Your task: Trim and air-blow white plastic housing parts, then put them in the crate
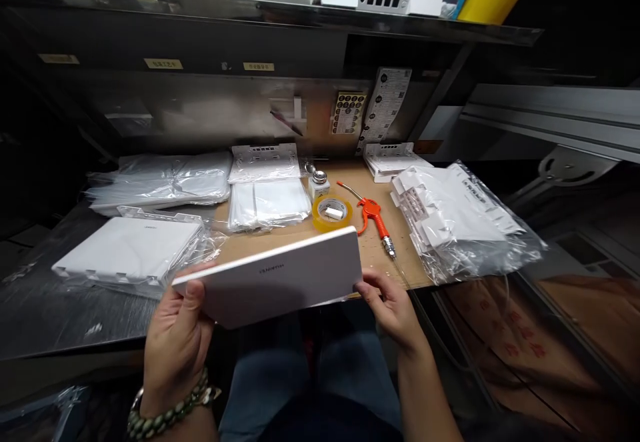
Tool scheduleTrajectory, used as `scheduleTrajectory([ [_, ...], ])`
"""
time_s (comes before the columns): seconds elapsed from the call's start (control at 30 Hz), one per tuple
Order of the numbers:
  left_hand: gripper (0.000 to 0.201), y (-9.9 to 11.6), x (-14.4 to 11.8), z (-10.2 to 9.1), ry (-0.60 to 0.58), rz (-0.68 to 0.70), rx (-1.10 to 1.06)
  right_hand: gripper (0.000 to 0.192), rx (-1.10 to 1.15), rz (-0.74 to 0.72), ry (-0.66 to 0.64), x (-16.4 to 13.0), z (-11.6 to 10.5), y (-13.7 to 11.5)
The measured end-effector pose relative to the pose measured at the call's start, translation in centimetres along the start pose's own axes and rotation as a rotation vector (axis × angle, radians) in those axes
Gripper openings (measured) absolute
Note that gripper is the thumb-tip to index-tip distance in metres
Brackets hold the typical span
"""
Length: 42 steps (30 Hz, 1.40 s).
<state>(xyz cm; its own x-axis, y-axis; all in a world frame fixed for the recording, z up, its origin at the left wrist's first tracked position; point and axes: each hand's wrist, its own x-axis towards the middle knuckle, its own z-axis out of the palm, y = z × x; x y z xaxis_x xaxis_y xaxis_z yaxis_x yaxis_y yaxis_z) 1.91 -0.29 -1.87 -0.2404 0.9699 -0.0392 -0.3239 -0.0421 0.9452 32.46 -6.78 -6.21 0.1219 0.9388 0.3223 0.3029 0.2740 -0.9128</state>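
Head view: the person holds a flat white router casing in both hands over the lap, just in front of the near edge of the bench and clear of it. The casing is tilted, its printed face up and its right end higher than its left.

The left hand grips the casing's left end; its thumb lies on the top face and its fingers wrap the far edge, closed on the casing. The right hand takes the lower right corner with thumb and fingertips pinched on it; the rest of that hand is loosely curled. A bead bracelet sits on the left wrist.

Judged from this grip, the casing is best kept supported at both ends, held by the edges so the smooth face stays free of marks, and kept off the bench edge while it is turned.

On the bench lie a bagged white casing at the near left, stacks of clear bags behind it, a roll of yellow tape near the middle, an orange air blow gun beside it, and a bag of white plastic parts at the right edge.
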Motion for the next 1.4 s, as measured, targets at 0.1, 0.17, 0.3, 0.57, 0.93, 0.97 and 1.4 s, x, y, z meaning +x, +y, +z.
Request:
scheduleTrajectory([
  [0.1,0.046,-0.1,-0.3,0.8,0.027,0.122,-0.027,0.022,-0.036,-0.041,-0.001,0.3,0.0,0.7],
  [0.17,0.045,-0.4,-0.6,1.0,0.03,0.247,-0.025,0.026,-0.054,-0.038,-0.002,0.4,0.0,0.8],
  [0.3,0.036,-0.7,-1.0,1.0,-0.102,0.535,0.064,0.04,0.02,-0.007,0.004,0.2,0.3,0.6],
  [0.57,0.025,-1.6,-0.6,0.7,-0.321,0.752,0.135,0.024,0.118,-0.031,0.172,-0.1,0.6,0.3],
  [0.93,0.022,-1.6,-0.7,0.7,-0.381,0.762,0.16,0.02,0.154,-0.023,0.172,-0.4,0.4,1.9],
  [0.97,0.022,-1.6,-0.7,0.7,-0.381,0.76,0.158,0.02,0.149,-0.025,0.173,-0.4,0.4,1.9],
  [1.4,0.019,-0.7,-0.3,-0.2,-0.482,0.56,0.276,0.022,0.15,-0.047,0.159,0.4,0.7,1.4],
])
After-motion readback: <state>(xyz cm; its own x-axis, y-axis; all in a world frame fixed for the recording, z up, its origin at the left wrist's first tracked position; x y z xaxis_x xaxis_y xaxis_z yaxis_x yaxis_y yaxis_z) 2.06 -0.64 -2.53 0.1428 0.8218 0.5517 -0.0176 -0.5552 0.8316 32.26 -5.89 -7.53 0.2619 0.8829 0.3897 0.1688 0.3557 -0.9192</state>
